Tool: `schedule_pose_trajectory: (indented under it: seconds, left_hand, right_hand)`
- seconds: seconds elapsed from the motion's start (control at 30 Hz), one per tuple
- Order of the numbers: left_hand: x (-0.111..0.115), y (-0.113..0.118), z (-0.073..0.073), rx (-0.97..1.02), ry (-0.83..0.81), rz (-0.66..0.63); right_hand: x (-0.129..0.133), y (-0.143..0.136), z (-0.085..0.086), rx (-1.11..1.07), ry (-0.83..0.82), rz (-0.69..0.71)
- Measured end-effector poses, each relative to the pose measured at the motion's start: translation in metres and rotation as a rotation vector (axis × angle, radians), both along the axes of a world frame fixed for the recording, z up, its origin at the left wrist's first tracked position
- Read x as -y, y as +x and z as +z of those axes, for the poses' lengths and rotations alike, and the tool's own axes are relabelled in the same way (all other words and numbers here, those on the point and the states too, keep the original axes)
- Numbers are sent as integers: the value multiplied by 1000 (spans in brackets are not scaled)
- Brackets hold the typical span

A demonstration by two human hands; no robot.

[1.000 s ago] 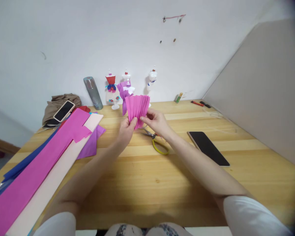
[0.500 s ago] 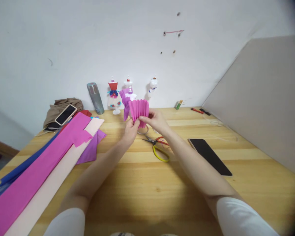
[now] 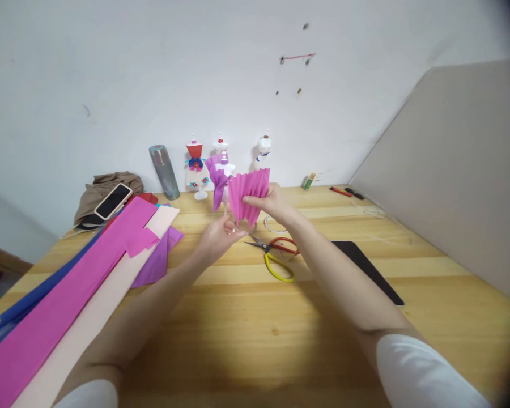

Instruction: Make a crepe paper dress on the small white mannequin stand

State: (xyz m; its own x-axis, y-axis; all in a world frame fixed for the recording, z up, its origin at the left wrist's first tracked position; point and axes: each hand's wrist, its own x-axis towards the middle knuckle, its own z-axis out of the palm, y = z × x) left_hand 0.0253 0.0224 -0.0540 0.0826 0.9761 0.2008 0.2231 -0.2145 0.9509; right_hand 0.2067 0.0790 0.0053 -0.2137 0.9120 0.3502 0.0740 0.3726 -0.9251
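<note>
My right hand (image 3: 277, 205) is closed on a piece of pink pleated crepe paper (image 3: 249, 190), the thumb lying over its front. The pleats fan out to the left. My left hand (image 3: 217, 238) is just below the paper's lower left edge, fingers apart and partly curled, apparently holding nothing. Behind the paper stands a small mannequin (image 3: 224, 169) draped in purple crepe paper (image 3: 218, 184). Beneath my hands lie scissors (image 3: 276, 255) with one red and one yellow handle. A pale ring, perhaps a roll of tape (image 3: 268, 226), is partly hidden by my right hand.
Several dressed mini mannequins (image 3: 196, 164) line the wall, beside a grey bottle (image 3: 163, 170). Long pink paper (image 3: 80, 272) and pale paper (image 3: 106, 300) strips cover the left side. A phone (image 3: 114, 201) rests on brown cloth (image 3: 89, 195). A black tablet (image 3: 369, 272) lies right.
My left hand has come off the pink paper and moved down and left. The paper has shifted right with my right hand and spread wider.
</note>
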Motion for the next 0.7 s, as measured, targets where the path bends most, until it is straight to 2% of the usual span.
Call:
schedule_pose_trajectory:
  seconds: [0.1, 0.17, 0.23, 0.3, 0.4, 0.47, 0.53, 0.63, 0.7]
  left_hand:
    - [6, -27, 13, -194, -38, -3]
    - [1, -45, 28, -321, 24, 91]
    - [-11, -59, 43, -303, 132, 232]
    - [-27, -66, 53, -204, 250, 235]
    - [-51, -66, 58, -99, 272, 104]
    - [-60, -62, 57, -66, 249, 90]
    - [-60, -58, 56, -27, 266, 209]
    - [-46, -53, 57, 36, 350, 421]
    - [-31, -48, 58, 43, 386, 426]
  right_hand:
    - [-8, 1, 1, 21, 30, -28]
    - [-12, -1, 1, 12, 37, -37]
    - [-14, -5, 2, 11, 54, -43]
    - [-15, -8, 3, 18, 79, -48]
    - [-15, -11, 6, 32, 99, -74]
    - [-13, -11, 7, 25, 87, -91]
    - [-10, -10, 5, -15, 52, -104]
    - [-3, -6, 0, -143, -51, -87]
    - [2, -5, -6, -259, -147, -42]
